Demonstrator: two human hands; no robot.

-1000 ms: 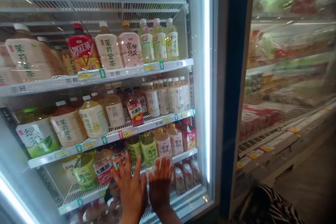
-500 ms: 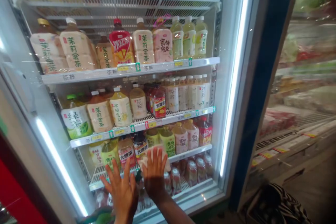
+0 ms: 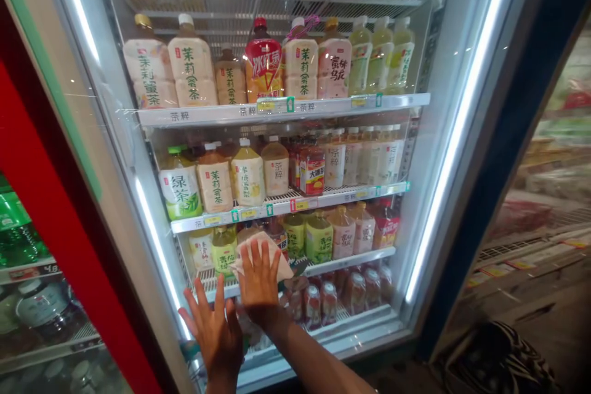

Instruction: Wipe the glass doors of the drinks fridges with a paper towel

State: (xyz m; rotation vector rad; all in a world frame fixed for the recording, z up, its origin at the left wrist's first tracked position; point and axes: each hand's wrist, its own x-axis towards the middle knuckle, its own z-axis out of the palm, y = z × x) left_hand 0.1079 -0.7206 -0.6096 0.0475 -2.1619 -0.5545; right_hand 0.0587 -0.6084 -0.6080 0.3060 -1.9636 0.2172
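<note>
My right hand [image 3: 258,286] presses a white cloth [image 3: 285,268] flat against the glass door [image 3: 429,154] of a drinks cooler, low down, over the third shelf of bottles. Its fingers are stretched out on the cloth. My left hand [image 3: 217,335] lies just below and to the left, palm on the glass, fingers spread, holding nothing. Behind the glass stand rows of tea bottles [image 3: 249,175] on white wire shelves [image 3: 286,202].
A red door frame [image 3: 60,209] borders the cooler on the left, with another cooler of dark bottles [image 3: 28,308] beyond it. A dark blue post [image 3: 512,135] and a chilled food case [image 3: 554,184] lie to the right. Striped fabric [image 3: 498,363] shows at the bottom right.
My right hand has slid the cloth left and slightly up across the glass. My left hand has moved left with it. My view has swung left, bringing the red frame in.
</note>
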